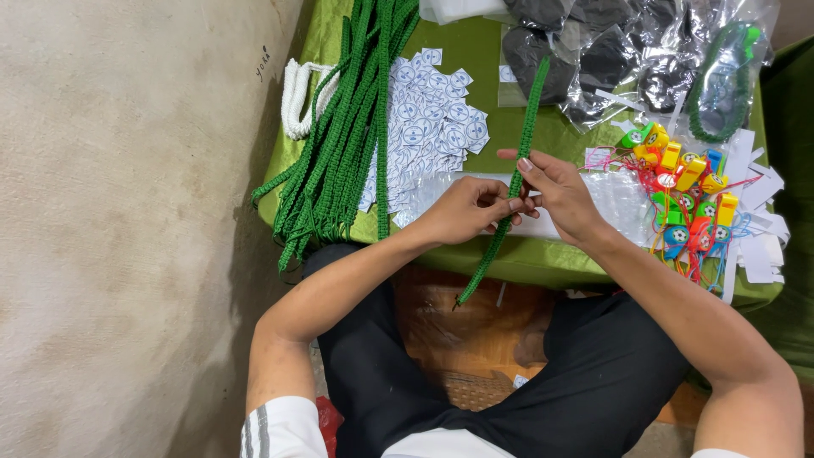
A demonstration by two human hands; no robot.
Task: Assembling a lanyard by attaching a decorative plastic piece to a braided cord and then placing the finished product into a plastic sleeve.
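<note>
Green-clothed table (475,51), both hands (509,203) pinching a green braided cord (519,170), clear bags (610,51) holding dark items, coloured whistles (687,195) heaped nearby

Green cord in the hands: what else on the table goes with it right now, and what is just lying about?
In hand:
green braided cord, held by both the left hand and right hand.

Lying about:
pile of green cords
round white stickers
coloured whistles
black items in clear bags
white cord

A rough beige plaster wall (127,212) stands left of a low table under green cloth (475,51).
</note>
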